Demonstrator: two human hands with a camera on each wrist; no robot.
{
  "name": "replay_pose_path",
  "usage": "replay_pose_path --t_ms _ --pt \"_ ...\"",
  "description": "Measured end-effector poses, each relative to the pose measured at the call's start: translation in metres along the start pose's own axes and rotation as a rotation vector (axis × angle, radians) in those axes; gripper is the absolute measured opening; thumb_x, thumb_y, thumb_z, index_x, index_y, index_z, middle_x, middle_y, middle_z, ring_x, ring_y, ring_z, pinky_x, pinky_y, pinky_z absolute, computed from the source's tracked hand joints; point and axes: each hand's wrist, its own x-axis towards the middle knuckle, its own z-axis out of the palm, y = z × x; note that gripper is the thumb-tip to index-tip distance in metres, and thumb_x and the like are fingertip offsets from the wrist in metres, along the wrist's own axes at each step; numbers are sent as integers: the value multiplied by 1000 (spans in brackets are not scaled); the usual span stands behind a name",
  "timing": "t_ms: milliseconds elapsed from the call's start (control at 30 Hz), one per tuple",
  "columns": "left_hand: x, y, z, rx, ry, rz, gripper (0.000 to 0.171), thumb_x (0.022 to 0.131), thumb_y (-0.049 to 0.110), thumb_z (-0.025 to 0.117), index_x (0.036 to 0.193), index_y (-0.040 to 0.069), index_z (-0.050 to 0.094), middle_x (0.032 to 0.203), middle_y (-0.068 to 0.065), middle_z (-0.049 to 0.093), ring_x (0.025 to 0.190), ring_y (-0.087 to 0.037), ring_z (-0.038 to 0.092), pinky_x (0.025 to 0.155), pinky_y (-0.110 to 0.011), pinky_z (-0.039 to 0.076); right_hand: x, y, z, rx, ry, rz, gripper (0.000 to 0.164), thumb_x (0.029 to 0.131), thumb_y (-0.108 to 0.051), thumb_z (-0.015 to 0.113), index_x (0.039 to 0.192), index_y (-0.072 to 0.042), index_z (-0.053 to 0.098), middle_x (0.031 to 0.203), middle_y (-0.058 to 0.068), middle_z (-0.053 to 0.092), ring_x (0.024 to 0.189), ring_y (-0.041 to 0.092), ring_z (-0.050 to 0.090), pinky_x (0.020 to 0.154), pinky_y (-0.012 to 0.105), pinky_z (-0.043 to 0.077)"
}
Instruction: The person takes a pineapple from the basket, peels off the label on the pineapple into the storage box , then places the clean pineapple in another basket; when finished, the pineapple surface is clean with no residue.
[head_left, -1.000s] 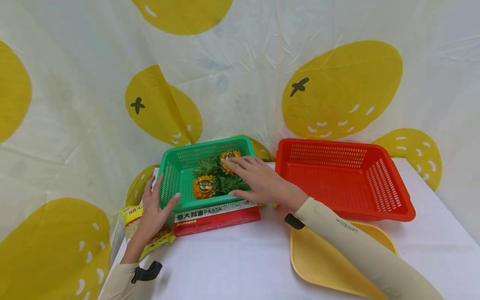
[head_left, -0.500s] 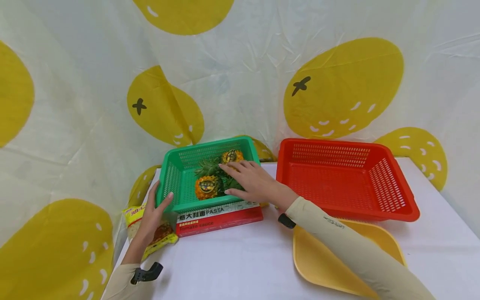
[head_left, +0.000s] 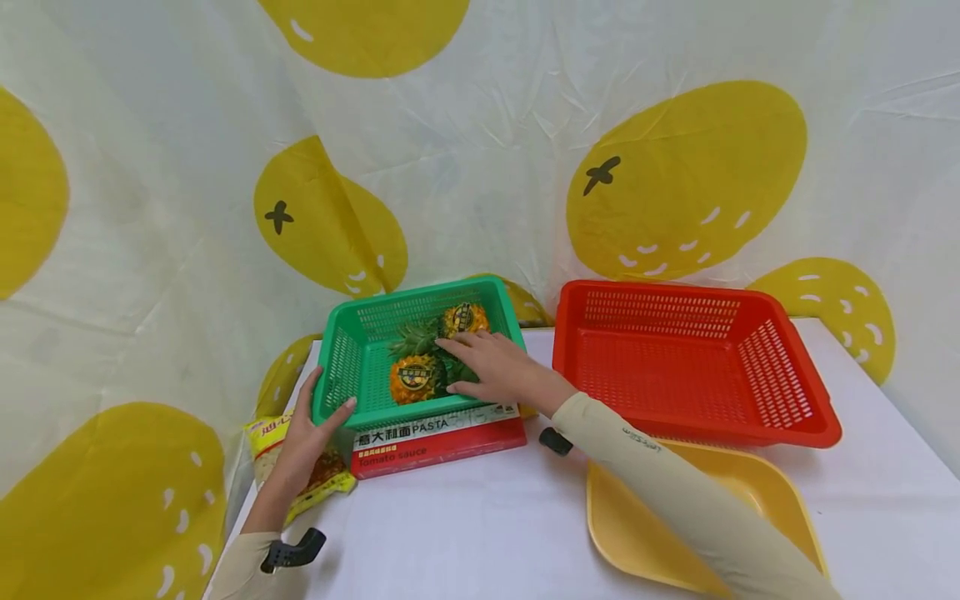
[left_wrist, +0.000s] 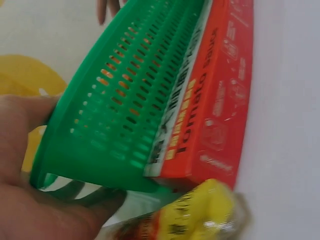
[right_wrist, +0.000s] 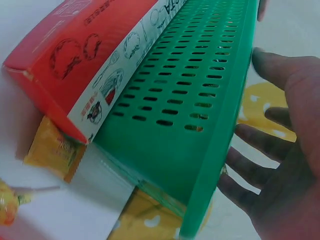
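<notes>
A green basket [head_left: 431, 410] with slotted sides stands at the back left, partly over a red pasta box [head_left: 442, 450]. Inside lie two small pineapples, an orange labelled one [head_left: 412, 377] in front and another [head_left: 463, 317] behind, green leaves between them. My left hand [head_left: 306, 437] grips the basket's left rim; in the left wrist view the thumb is over the edge and the fingers reach beneath it. My right hand [head_left: 501, 367] is over the basket's right part with fingers spread, fingertips at the leaves [head_left: 416, 337], holding nothing.
A red basket [head_left: 693, 429] stands at the back right, and a yellow tray [head_left: 637, 546] lies in front of it. A yellow food bag [head_left: 322, 496] is left of the pasta box. The right wrist view shows a small orange packet [right_wrist: 56, 152] by the box.
My left hand has closed onto the green basket's left rim. The right hand has moved slightly left and down, lower over the pineapples.
</notes>
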Motion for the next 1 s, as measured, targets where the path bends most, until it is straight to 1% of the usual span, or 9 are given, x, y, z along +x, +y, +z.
replay_pose_path --t_ms 133,267,333,467,633,767,867,1000 --pt "2 8 -4 4 -55 -11 105 100 41 75 171 35 -2 171 -22 17 150 -49 28 115 -62 36 9 0 1 49 -22 19 75 100 -51 71 162 -17 46 157 12 51 140 31 51 114 47 44" --pt "5 11 -6 -10 -92 -25 108 99 39 77 171 35 -3 170 -24 16 149 -49 29 115 -61 37 17 -3 1 101 -44 34 77 97 -45 78 161 -16 47 157 14 51 140 32 51 112 46 47" --pt "5 11 -7 -12 -93 -33 108 99 39 77 171 37 -4 171 -23 15 150 -48 28 115 -60 37 22 -5 1 119 -52 27 78 96 -44 80 161 -16 47 157 14 51 141 31 50 112 46 47" --pt "3 10 -10 -33 -86 -38 107 100 36 76 170 38 -5 171 -23 14 150 -49 27 115 -60 37 31 -9 5 118 -54 11 79 94 -43 83 160 -16 49 155 12 53 139 30 52 110 45 48" --pt "4 8 -10 -65 -107 -45 108 100 36 76 170 40 -6 172 -22 15 151 -48 28 115 -59 37 38 -13 8 109 -91 43 80 92 -42 84 159 -17 49 156 11 52 139 29 52 108 43 50" --pt "5 6 -10 -64 -113 -40 109 100 35 77 170 41 -6 172 -22 14 150 -48 29 115 -58 38 41 -14 11 104 -98 57 80 91 -42 85 159 -17 50 155 10 53 138 28 53 107 42 51" --pt "6 5 -11 -67 -117 -40 109 99 34 78 169 41 -6 172 -22 13 150 -47 29 115 -58 37 44 -14 14 104 -99 71 81 90 -44 86 159 -18 50 155 10 53 139 28 52 109 43 50" --pt "7 4 -11 -78 -117 -48 110 99 33 79 169 42 -5 172 -21 13 151 -48 27 115 -59 37 47 -13 18 115 -116 91 82 90 -44 86 159 -18 50 158 10 50 144 30 47 113 46 46"
